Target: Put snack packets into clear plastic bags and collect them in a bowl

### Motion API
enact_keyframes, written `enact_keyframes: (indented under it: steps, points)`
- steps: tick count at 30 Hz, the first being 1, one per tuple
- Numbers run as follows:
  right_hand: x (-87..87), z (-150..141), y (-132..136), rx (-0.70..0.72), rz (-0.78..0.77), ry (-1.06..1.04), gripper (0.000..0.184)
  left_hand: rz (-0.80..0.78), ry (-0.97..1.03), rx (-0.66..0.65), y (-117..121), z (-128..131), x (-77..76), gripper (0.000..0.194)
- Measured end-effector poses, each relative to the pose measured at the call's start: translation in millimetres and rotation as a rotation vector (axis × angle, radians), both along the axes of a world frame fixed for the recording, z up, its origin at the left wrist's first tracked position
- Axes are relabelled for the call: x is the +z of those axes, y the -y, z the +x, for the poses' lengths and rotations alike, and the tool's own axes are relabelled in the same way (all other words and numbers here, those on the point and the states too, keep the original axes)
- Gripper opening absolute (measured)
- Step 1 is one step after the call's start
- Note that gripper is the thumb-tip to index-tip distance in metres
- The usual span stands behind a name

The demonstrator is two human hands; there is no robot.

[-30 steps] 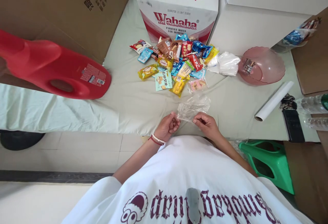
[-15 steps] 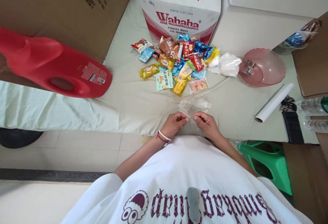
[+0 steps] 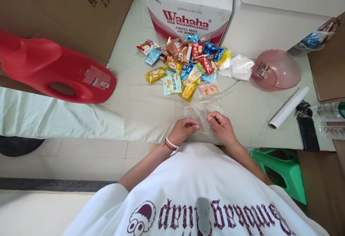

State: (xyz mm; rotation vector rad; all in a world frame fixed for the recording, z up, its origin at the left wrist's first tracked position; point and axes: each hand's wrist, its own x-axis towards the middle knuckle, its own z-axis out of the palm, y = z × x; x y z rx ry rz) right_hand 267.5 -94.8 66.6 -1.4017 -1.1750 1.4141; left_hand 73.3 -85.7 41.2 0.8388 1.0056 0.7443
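Observation:
Close to the table's front edge, a thin clear plastic bag (image 3: 199, 110) stretches between my two hands. My left hand (image 3: 185, 128), with beaded and red bracelets at its wrist, pinches the bag on its left side. On the other side my right hand (image 3: 220, 125) grips it between thumb and fingers. Just beyond the bag lies a pile of wrapped snacks (image 3: 185, 61), in red, blue, brown and yellow packets. A pale green packet (image 3: 172, 84) and a pink one (image 3: 208, 89) are nearest to my hands.
A white-and-red water carton (image 3: 188, 16) stands behind the snacks. Right of them are folded white plastic bags (image 3: 239, 67), a pink bowl (image 3: 285, 74) with one packet inside, a white roll (image 3: 289, 107) and a black phone (image 3: 307, 133). A big red jug (image 3: 61, 70) stands left.
My hands have moved slightly apart, the right one rightward and a little up. The clear bag is spread wider between them. The snacks lie as before.

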Motion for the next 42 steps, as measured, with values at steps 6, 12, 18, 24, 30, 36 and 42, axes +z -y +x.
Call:
enact_keyframes:
  steps: [6, 12, 18, 24, 30, 36, 42]
  points:
    - [14.9, 22, -8, -0.158, 0.134, -0.063, 0.025, -0.108, 0.263, 0.205, -7, -13, 10.5, 0.022]
    - [23.6, 28, 8, -0.147, 0.106, -0.116, 0.023, 0.111, 0.16, 0.318, -1, -15, 17.5, 0.013]
    - [17.1, 66, 7, -0.223, 0.118, 0.165, 0.049, 0.627, -0.382, 0.071, 14, -26, 9.7, 0.013]
    - [31.6, 27, -31, 0.254, 0.12, 0.581, 0.046, 0.754, -0.44, -0.128, 18, -20, 12.6, 0.016]
    - [17.7, -19, -34, 0.468, 0.249, 0.95, 0.024, 0.078, -0.257, 0.152, 6, -31, 10.9, 0.034]
    - [9.5, -22, -27, 0.375, 0.397, 0.771, 0.022, 0.077, -0.253, 0.076, -25, -2, 10.2, 0.047]
    - [-5.9, 21, 3, -0.253, 0.21, 0.481, 0.029, 0.09, -0.19, 0.361, -32, 1, -4.8, 0.039]
